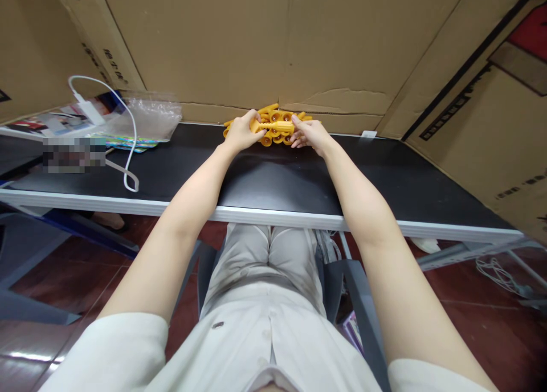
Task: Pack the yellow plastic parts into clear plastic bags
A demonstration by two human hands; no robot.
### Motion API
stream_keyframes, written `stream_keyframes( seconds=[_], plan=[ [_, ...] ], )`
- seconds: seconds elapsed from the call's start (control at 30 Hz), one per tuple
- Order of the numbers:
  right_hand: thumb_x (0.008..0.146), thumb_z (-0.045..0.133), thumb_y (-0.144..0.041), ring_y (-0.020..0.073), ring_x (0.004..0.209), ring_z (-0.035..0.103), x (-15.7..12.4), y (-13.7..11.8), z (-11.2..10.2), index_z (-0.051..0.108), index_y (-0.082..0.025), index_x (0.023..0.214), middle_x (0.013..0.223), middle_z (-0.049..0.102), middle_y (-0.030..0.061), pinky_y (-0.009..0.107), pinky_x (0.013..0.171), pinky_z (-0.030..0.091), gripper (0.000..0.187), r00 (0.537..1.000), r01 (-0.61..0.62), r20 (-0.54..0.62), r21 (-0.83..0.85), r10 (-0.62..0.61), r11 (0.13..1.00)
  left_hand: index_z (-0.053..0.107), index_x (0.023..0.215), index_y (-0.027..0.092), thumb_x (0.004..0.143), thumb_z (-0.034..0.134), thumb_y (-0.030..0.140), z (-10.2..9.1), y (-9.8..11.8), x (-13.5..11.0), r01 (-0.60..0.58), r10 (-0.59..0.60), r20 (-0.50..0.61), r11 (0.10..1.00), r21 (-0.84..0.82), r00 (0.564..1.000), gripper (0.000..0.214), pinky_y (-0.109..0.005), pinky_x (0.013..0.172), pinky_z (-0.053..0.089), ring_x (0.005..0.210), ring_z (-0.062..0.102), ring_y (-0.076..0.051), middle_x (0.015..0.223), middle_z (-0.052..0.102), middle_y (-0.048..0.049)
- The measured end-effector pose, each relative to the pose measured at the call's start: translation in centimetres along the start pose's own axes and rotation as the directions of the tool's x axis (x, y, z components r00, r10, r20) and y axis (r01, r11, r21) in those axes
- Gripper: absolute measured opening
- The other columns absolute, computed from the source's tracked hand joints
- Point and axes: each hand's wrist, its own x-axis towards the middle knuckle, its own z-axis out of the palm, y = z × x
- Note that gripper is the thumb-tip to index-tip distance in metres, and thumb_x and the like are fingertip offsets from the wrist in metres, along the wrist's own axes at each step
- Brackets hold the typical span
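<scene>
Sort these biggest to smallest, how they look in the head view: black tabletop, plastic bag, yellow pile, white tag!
1. Black tabletop
2. Plastic bag and yellow pile: too alike to rank
3. White tag

Black tabletop (277, 181) with yellow pieces (266, 142) at back, plastic bag (156, 118) and white cable (135, 133) at left

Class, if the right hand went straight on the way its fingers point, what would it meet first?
The right hand would probably first meet the yellow piece gripped by the left hand, though depth among the other yellow pieces is unclear.
</scene>
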Motion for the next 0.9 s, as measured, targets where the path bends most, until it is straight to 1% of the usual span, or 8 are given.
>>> stream_keyframes(
  seconds=[0.2, 0.3, 0.37, 0.43, 0.53, 0.6, 0.7, 0.9],
  plan=[
    [0.087, 0.062, -0.096, 0.0216, 0.07, 0.079, 0.1, 0.2, 0.5, 0.076, -0.02, 0.112, 0.07, 0.073, 0.0053, 0.03, 0.068, 0.067, 0.081, 1.0, -0.018, -0.003, 0.004, 0.018, 1.0, 0.069, 0.107, 0.025, 0.086, 0.079, 0.031, -0.1, -0.1, 0.1, 0.038, -0.038, 0.02, 0.999, 0.035, 0.999, 0.024, -0.042, 0.098, 0.056, 0.094, 0.075, -0.028, 0.091, 0.076, -0.005],
    [0.089, 0.063, -0.094, 0.0201, 0.07, 0.079, -0.2, 0.0, 0.4, 0.076, -0.019, 0.112, 0.077, 0.076, 0.0068, 0.028, 0.065, 0.065, 0.079, 1.0, -0.026, 0.014, 0.015, 0.026, 1.0, 0.069, 0.109, 0.026, 0.087, 0.079, 0.032, -0.1, -0.1, 0.0, 0.012, -0.012, 0.003, 1.0, 0.011, 1.0, 0.025, -0.042, 0.098, 0.057, 0.092, 0.074, -0.027, 0.088, 0.075, -0.0038],
    [0.091, 0.071, -0.086, 0.0193, 0.073, 0.08, -0.3, 0.0, 0.1, 0.075, -0.02, 0.114, 0.088, 0.08, 0.0082, 0.027, 0.066, 0.064, 0.07, 0.999, -0.009, 0.033, 0.03, 0.008, 1.0, 0.071, 0.111, 0.026, 0.086, 0.079, 0.03, -0.1, -0.1, -0.1, 0.003, -0.003, -0.005, 1.0, 0.002, 1.0, 0.027, -0.043, 0.099, 0.057, 0.092, 0.074, -0.028, 0.087, 0.075, -0.0034],
    [0.091, 0.084, -0.071, 0.0189, 0.081, 0.081, -0.2, 0.1, -0.3, 0.073, -0.022, 0.121, 0.103, 0.082, 0.0087, 0.027, 0.071, 0.065, 0.059, 0.998, 0.034, 0.056, 0.047, -0.036, 0.998, 0.072, 0.113, 0.027, 0.085, 0.079, 0.028, -0.1, 0.0, -0.1, -0.001, 0.001, -0.007, 1.0, -0.005, 1.0, 0.029, -0.045, 0.1, 0.056, 0.094, 0.073, -0.029, 0.087, 0.074, -0.0035],
    [0.086, 0.095, -0.051, 0.0186, 0.09, 0.081, 0.0, 0.5, -0.8, 0.071, -0.024, 0.128, 0.115, 0.082, 0.0079, 0.029, 0.08, 0.065, 0.056, 0.993, 0.092, 0.071, 0.056, -0.096, 0.994, 0.072, 0.112, 0.026, 0.085, 0.08, 0.027, 0.0, 0.0, 0.0, 0.006, -0.006, -0.005, 1.0, -0.012, 1.0, 0.028, -0.046, 0.101, 0.056, 0.094, 0.073, -0.029, 0.087, 0.073, -0.0037],
    [0.086, 0.096, -0.049, 0.0184, 0.09, 0.081, 0.2, 0.6, -0.9, 0.072, -0.024, 0.123, 0.113, 0.081, 0.007, 0.03, 0.08, 0.065, 0.051, 0.993, 0.097, 0.068, 0.055, -0.101, 0.994, 0.071, 0.111, 0.026, 0.085, 0.08, 0.027, 0.0, -0.1, 0.0, 0.011, -0.011, -0.002, 1.0, -0.01, 1.0, 0.028, -0.046, 0.102, 0.056, 0.095, 0.073, -0.028, 0.087, 0.073, -0.0034],
    [0.089, 0.092, -0.055, 0.0194, 0.087, 0.081, 0.0, 0.3, -0.7, 0.073, -0.022, 0.11, 0.099, 0.081, 0.0066, 0.028, 0.075, 0.065, 0.044, 0.995, 0.082, 0.056, 0.051, -0.085, 0.995, 0.07, 0.108, 0.026, 0.085, 0.081, 0.028, 0.1, -0.2, 0.1, 0.023, -0.023, -0.002, 1.0, 0.009, 1.0, 0.026, -0.044, 0.101, 0.056, 0.094, 0.073, -0.028, 0.087, 0.074, -0.0033],
    [0.093, 0.081, -0.073, 0.019, 0.078, 0.08, -0.5, -0.3, -0.3, 0.069, -0.022, 0.09, 0.082, 0.078, 0.0066, 0.025, 0.067, 0.064, 0.052, 0.998, 0.049, 0.029, 0.041, -0.05, 0.998, 0.068, 0.107, 0.027, 0.088, 0.08, 0.034, 0.0, 0.1, 0.0, 0.013, -0.013, -0.001, 1.0, 0.004, 1.0, 0.024, -0.042, 0.098, 0.056, 0.095, 0.075, -0.028, 0.092, 0.077, -0.0044]
  ],
)
